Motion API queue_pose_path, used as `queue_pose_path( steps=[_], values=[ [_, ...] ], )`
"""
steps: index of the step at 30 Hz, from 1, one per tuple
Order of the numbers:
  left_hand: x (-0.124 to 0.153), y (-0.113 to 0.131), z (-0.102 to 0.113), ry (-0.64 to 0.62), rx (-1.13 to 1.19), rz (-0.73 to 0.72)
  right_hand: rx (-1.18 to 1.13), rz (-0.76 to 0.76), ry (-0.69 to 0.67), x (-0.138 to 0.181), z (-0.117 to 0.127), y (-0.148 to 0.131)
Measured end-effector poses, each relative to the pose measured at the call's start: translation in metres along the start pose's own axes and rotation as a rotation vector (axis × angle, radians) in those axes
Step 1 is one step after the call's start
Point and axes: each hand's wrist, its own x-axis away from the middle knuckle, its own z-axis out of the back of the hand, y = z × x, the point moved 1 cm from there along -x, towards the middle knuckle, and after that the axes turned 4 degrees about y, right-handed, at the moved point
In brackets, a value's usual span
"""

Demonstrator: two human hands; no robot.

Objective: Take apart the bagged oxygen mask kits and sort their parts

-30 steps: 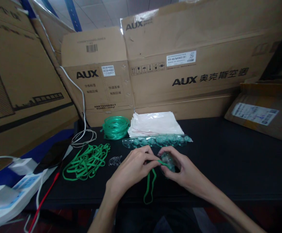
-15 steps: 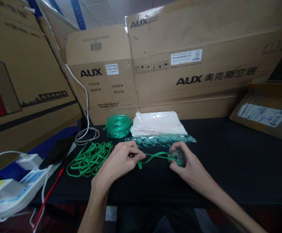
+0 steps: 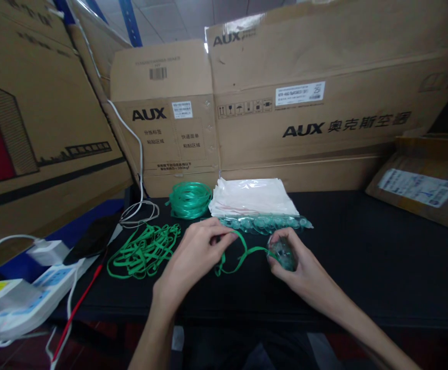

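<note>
My left hand (image 3: pixel 204 244) is closed in a pinch on a narrow green elastic strap (image 3: pixel 243 257). The strap loops and twists loosely across to the right, where its far end meets a clear green plastic cup-shaped piece (image 3: pixel 284 253). Fingers and thumb of my right hand (image 3: pixel 295 257) are wrapped round that piece, just above the black table. Part of it is hidden by the hand. Left of my left hand lies a tangled pile of green straps (image 3: pixel 143 252). Behind both hands is a row of clear green plastic pieces (image 3: pixel 262 223) in a see-through bag.
A coil of green tubing (image 3: pixel 190 199) and a stack of white plastic bags (image 3: pixel 250 197) sit toward the back. Large cardboard boxes (image 3: pixel 309 108) wall the table (image 3: pixel 362 257). Left are a power strip (image 3: pixel 27 303), chargers, cables and a dark phone-like object (image 3: pixel 93 237).
The strap between my hands was nearly straight and has gone slack into loops. My left hand has shifted slightly up and right, still pinching. My right hand keeps its hold.
</note>
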Motion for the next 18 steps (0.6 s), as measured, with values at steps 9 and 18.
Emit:
queue_pose_path(
  steps=[9, 18],
  values=[
    [-0.002, 0.015, -0.048, -0.192, 0.059, -0.069, 0.01, 0.097, -0.054, 0.001, -0.002, -0.004],
    [0.0, 0.02, -0.05, -0.235, 0.084, -0.054, 0.02, 0.178, -0.043, 0.001, -0.003, -0.004]
  ],
)
